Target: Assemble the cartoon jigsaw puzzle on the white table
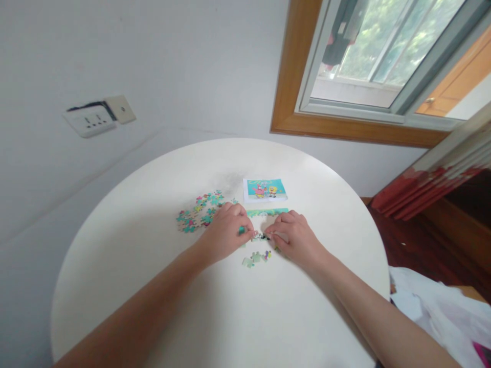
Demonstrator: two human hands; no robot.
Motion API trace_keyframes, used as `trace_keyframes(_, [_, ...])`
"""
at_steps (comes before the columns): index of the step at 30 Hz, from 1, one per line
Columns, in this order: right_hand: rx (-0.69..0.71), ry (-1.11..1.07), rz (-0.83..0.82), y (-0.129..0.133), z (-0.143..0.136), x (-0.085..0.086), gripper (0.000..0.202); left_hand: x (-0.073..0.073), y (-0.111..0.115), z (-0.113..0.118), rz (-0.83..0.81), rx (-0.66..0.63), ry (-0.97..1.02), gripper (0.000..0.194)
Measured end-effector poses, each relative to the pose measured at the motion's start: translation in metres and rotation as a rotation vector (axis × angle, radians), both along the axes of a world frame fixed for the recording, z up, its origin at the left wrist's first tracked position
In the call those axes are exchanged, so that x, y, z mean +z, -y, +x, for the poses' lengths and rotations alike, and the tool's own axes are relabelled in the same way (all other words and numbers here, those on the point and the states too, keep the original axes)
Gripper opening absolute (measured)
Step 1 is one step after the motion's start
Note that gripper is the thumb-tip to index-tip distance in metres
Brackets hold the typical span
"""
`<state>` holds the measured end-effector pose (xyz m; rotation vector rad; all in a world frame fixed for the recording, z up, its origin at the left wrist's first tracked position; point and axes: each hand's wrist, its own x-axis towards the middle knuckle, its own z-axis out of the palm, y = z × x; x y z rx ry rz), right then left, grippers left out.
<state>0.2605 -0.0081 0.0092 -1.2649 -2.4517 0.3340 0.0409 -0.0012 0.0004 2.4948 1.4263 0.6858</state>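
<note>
On the table (115,245), both hands (228,226) (296,238) pinch puzzle pieces (260,236).

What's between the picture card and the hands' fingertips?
A narrow green strip, with white tabletop around it; the head view shows it.

Jigsaw pieces (197,213) heaped at left, green puzzle strip (267,211) flat

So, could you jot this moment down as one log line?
left hand: at puzzle pieces; right hand: at same pieces; grip: unclear; loose pile: beside left hand; picture card: beyond both hands; surface: white table
</note>
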Motion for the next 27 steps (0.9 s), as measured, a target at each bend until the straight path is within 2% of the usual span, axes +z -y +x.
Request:
trace_keyframes(5, [0.053, 0.037, 0.013, 0.001, -0.001, -0.001, 0.020, -0.002, 0.002, 0.003, 0.030, 0.002, -0.028, 0.015])
trace_keyframes(15, [0.055, 0.046, 0.025, 0.000, -0.002, -0.004, 0.017, -0.001, 0.004, 0.009, 0.079, 0.029, -0.097, 0.012])
trace_keyframes(23, [0.061, 0.052, 0.015, 0.001, -0.001, -0.003, 0.017, 0.009, 0.007, 0.004, 0.050, 0.004, -0.136, 0.007])
trace_keyframes(27, [0.057, 0.040, 0.021, 0.000, -0.001, -0.005, 0.017, 0.012, 0.010, 0.002, 0.028, -0.024, -0.154, 0.016])
